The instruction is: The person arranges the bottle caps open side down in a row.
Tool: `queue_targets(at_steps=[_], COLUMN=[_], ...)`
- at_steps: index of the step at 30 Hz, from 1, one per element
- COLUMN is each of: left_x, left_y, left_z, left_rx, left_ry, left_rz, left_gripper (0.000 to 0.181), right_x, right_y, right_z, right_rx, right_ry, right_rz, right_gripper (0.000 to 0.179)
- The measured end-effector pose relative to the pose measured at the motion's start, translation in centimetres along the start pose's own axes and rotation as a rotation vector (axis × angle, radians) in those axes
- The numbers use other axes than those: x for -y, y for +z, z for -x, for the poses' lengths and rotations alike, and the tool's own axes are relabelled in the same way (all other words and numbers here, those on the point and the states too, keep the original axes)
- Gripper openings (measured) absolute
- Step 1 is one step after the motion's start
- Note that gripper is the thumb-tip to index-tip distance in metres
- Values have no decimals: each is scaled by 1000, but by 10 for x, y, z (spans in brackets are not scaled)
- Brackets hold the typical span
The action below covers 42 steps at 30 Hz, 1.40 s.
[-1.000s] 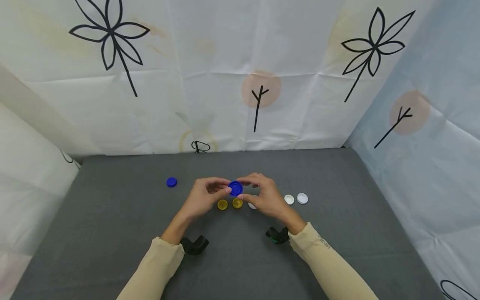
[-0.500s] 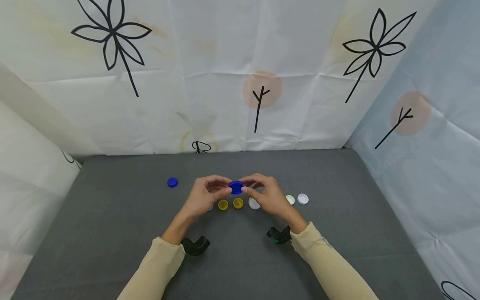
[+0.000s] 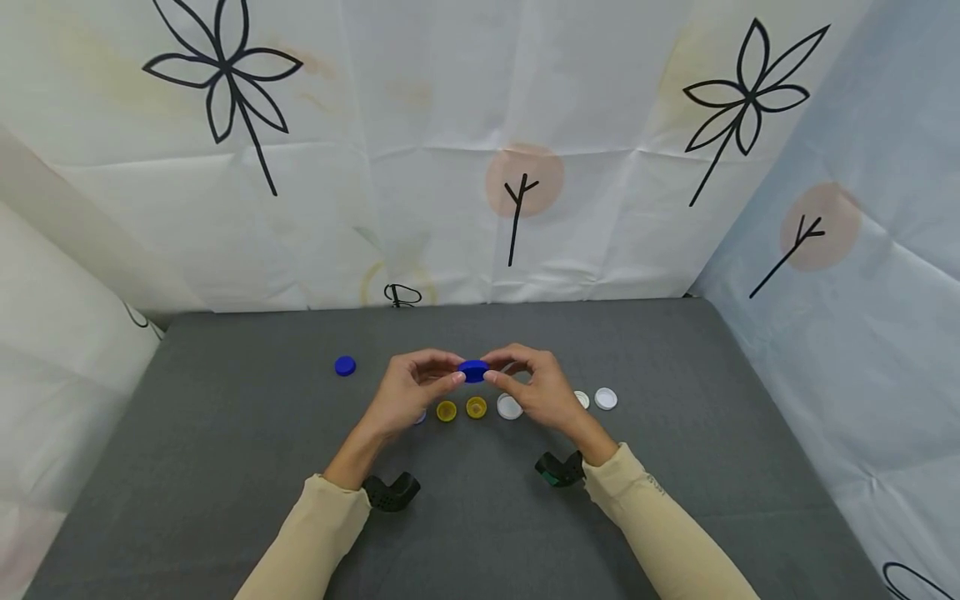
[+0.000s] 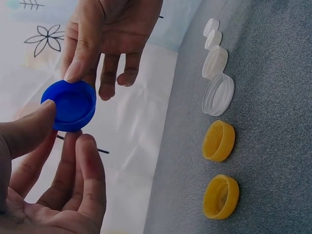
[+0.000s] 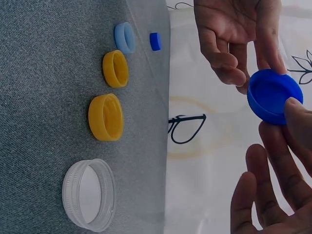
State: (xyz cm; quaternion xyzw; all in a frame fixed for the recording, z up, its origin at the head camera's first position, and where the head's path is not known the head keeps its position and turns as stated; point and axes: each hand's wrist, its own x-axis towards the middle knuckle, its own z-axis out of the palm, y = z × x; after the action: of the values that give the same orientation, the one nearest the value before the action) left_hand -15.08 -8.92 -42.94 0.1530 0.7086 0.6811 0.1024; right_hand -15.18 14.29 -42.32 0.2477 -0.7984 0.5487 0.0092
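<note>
Between both hands is a blue bottle cap (image 3: 473,372), held up over the table with its hollow side toward the person. My left hand (image 3: 411,390) pinches its left edge between thumb and fingers. On the opposite edge, my right hand (image 3: 537,392) pinches it the same way. In the left wrist view the cap (image 4: 73,105) shows a raised rim around a recessed middle. Two yellow caps (image 3: 446,411) lie below the hands on the grey cloth, beside a clear whitish cap (image 3: 509,407).
The row continues right with white caps (image 3: 606,398), partly hidden by the right hand. At its left end lies a light blue cap (image 5: 119,39), mostly behind the left hand in the head view. Another blue cap (image 3: 345,366) lies farther left. Printed white cloth walls (image 3: 435,208) border the table.
The blue cap has tipped from facing the head camera to nearly edge-on. Both hands stay about in place, the right thumb and fingers shifting slightly along the rim.
</note>
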Motion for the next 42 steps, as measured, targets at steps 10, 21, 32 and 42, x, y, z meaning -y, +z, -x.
queue_targets(at_steps=[10, 21, 32, 42], left_x=[1, -1, -1, -1], left_y=[-1, -2, -3, -1], left_z=[1, -3, -3, 0], left_rx=[2, 41, 51, 44], left_ry=[-23, -126, -162, 20], left_rz=[20, 72, 98, 14], left_gripper=[24, 36, 36, 37], right_x=[-1, -2, -2, -1], right_y=[1, 7, 2, -3], right_z=[-1, -3, -2, -2], right_rx=[-21, -76, -8, 72], right_ry=[-44, -83, -57, 16], right_rz=[-17, 21, 22, -13], right_gripper=[18, 18, 26, 33])
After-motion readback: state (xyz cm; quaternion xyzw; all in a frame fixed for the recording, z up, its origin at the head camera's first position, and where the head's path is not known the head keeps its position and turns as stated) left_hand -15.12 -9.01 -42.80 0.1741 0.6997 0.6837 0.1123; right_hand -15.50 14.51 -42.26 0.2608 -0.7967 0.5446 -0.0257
